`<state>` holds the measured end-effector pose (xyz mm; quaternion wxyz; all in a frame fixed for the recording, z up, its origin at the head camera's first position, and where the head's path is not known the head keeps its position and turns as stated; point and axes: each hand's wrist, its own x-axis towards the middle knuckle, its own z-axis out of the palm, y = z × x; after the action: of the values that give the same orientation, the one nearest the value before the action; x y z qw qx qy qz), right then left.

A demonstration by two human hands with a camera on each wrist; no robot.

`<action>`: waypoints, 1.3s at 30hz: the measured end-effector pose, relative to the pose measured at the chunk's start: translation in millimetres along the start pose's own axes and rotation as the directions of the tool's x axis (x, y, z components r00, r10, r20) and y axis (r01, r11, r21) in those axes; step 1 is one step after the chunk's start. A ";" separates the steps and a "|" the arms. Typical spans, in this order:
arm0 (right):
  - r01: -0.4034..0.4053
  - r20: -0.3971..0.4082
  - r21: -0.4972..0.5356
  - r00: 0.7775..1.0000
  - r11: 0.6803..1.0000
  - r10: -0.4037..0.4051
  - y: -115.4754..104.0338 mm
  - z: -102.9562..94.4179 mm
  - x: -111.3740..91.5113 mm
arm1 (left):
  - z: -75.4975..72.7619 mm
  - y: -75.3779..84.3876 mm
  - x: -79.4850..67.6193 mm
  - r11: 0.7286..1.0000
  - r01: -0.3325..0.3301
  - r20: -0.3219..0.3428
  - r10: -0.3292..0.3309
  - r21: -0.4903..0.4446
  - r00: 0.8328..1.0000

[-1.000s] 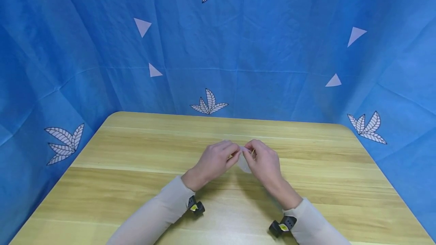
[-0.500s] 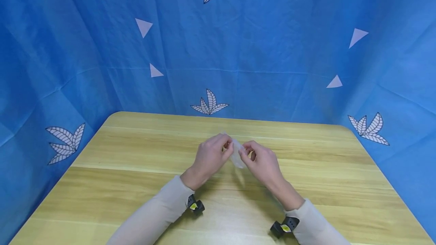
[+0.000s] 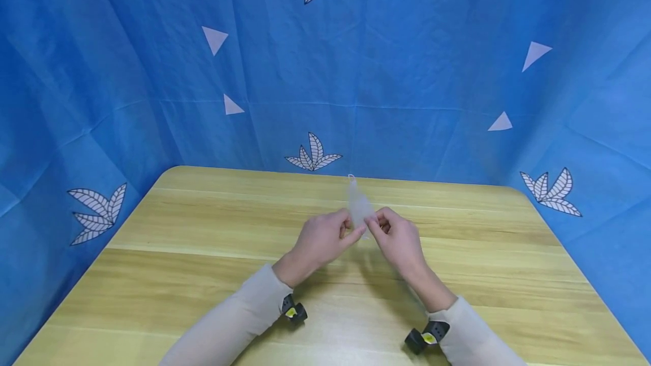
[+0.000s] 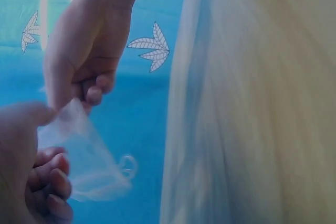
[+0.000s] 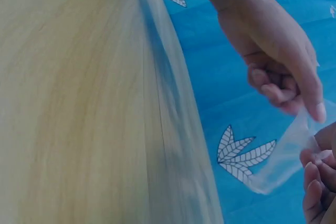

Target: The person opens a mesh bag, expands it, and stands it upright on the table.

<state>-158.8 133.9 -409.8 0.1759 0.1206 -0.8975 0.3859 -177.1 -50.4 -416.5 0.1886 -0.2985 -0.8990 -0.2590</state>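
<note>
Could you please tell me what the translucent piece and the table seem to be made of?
Translucent piece: perhaps thin plastic film or sheer fabric, hazy finish; colours show through it. Table: probably wood or laminate, satin finish; grain-like streaks and blurred glare show.

Room beside hands [image 3: 319,237] [image 3: 399,242], film [image 3: 359,203] seemingly between

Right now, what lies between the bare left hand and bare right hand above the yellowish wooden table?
A thin, translucent whitish film with a small loop at one end; the left hand and right hand both hold it, as the head view shows.
</note>
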 end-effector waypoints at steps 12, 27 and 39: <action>-0.010 0.097 0.012 0.995 1.000 0.009 -2.2 2.7 0.8 | 2.6 -1.1 -0.1 0.999 0.006 -0.075 -0.009 -0.049 0.997; 0.016 0.045 0.014 0.999 1.000 -0.017 -1.5 4.5 -0.4 | 3.2 -0.5 -0.3 1.000 0.007 -0.095 -0.009 -0.026 0.995; 0.094 -0.077 -0.127 0.992 0.987 -0.104 -2.3 5.0 0.5 | 1.6 -2.5 -0.7 0.997 -0.009 -0.085 0.016 0.073 0.996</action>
<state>-159.6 128.6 -411.3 0.2395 0.1376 -0.9044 0.3252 -178.4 -51.5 -419.0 0.2392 -0.2857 -0.8970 -0.2376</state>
